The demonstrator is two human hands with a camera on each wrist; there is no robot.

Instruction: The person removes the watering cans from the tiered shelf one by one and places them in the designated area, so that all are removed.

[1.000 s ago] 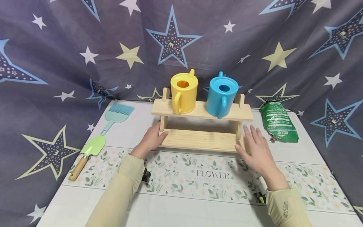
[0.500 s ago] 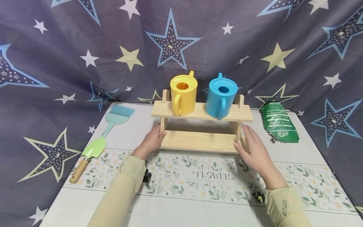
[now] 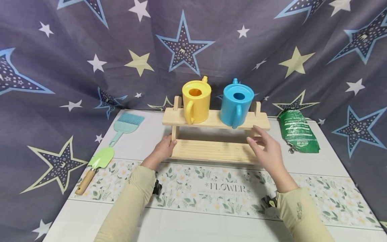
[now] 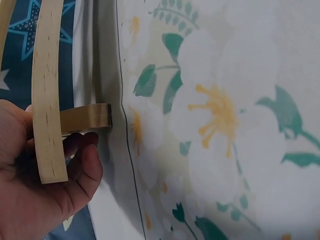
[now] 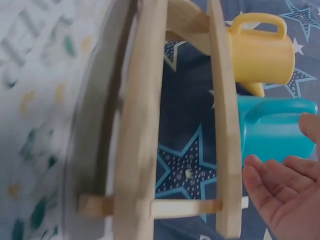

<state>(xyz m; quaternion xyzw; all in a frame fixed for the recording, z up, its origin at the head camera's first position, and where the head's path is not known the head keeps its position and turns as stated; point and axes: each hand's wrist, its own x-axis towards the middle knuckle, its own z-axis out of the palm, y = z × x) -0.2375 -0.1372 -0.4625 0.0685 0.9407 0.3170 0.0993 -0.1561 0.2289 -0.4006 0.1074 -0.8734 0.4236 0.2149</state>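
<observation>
A two-tier wooden shelf (image 3: pixel 211 150) stands on the table in the middle of the head view. On its upper board sit a yellow watering can (image 3: pixel 200 106) at left and a blue watering can (image 3: pixel 228 109) at right, both upright with handles facing me. My left hand (image 3: pixel 161 150) grips the shelf's left end; the left wrist view shows its fingers curled round the wooden upright. At the shelf's right end, my right hand (image 3: pixel 270 154) holds nothing, its fingers loosely bent. In the right wrist view its fingertips are beside the upper board, close below the blue can.
On the left lie a teal hand brush (image 3: pixel 125 125) and a trowel (image 3: pixel 102 157) with a green blade and wooden handle. A green printed bag (image 3: pixel 297 131) lies at the back right. Behind the table hangs a dark star-patterned curtain (image 3: pixel 229 20).
My right hand has shifted left and slightly up along the shelf's right end, its fingers bending inward. My left hand stays on the left end. Shelf and cans have not visibly moved.
</observation>
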